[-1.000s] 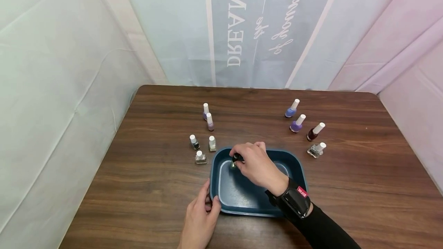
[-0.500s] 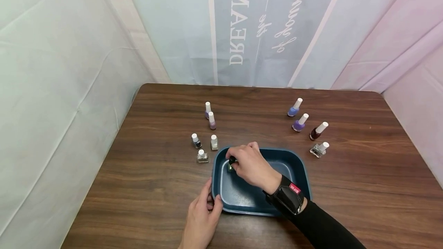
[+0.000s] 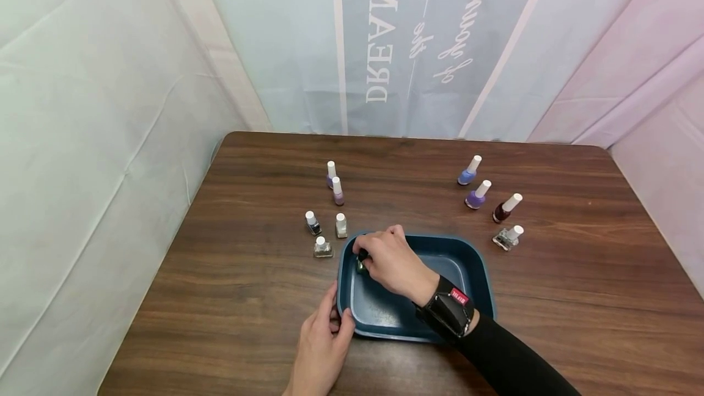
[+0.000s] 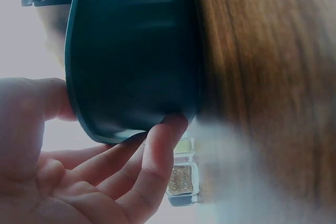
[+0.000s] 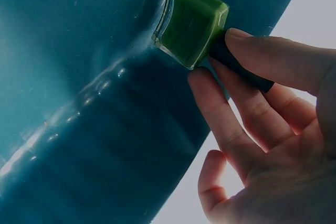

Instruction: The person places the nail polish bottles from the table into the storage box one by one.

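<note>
A dark teal tray (image 3: 396, 339) sits near the front of the table. My left hand (image 3: 321, 344) holds its left side, thumb at the rim and fingers along the outer wall, as the left wrist view shows. Over the tray's far left corner, my right hand (image 3: 398, 264) pinches the black cap (image 5: 239, 66) of a green nail polish bottle (image 5: 191, 24) between thumb and fingers. The bottle lies tilted, low inside the tray by the bend between floor and wall. Whether it touches the tray is hard to tell. The head view shows only a little of it (image 3: 360, 266).
Left of and beyond the tray stand several white-capped nail polish bottles, including a clear one (image 3: 322, 250), a dark one (image 3: 313, 225) and a mauve one (image 3: 338, 195). Several more are at the right: blue (image 3: 467, 176), purple (image 3: 475, 199), dark red (image 3: 501, 212) and clear glittery (image 3: 505, 239).
My right hand has moved left inside the tray with the green nail polish bottle, to the far left corner. My left hand stays on the tray. The head view has shifted slightly.
</note>
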{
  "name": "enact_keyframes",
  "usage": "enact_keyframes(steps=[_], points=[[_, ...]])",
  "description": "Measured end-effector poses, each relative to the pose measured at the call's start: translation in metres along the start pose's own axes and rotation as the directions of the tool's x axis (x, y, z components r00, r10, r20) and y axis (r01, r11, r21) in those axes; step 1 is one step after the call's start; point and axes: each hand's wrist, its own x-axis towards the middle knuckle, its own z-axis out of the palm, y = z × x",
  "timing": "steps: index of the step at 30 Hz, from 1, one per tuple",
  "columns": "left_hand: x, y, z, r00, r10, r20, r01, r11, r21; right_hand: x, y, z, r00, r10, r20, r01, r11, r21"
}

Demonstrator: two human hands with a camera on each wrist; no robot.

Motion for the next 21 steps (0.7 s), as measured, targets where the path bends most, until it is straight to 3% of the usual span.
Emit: enact_keyframes(steps=[4, 12, 21], points=[[-0.0009, -0.0013, 0.0008, 1.0, 0.011, -0.019, -0.011, 1.0, -0.003, 0.002, -0.0017, 0.0016, 1.0, -0.005, -0.01, 0.005, 1.0, -0.004], [0.0, -0.0005, 0.0, 1.0, -0.025, 0.016, 0.025, 1.0, -0.002, 0.0038, -0.004, 0.0052, 0.999, -0.02, -0.026, 0.02, 1.0, -0.02], [-0.0004, -0.0009, -0.0002, 1.0, -0.011, 0.008, 0.011, 1.0, -0.022, 0.0059, -0.005, 0.0086, 1.0, -0.029, -0.011, 0.029, 0.999, -0.039]])
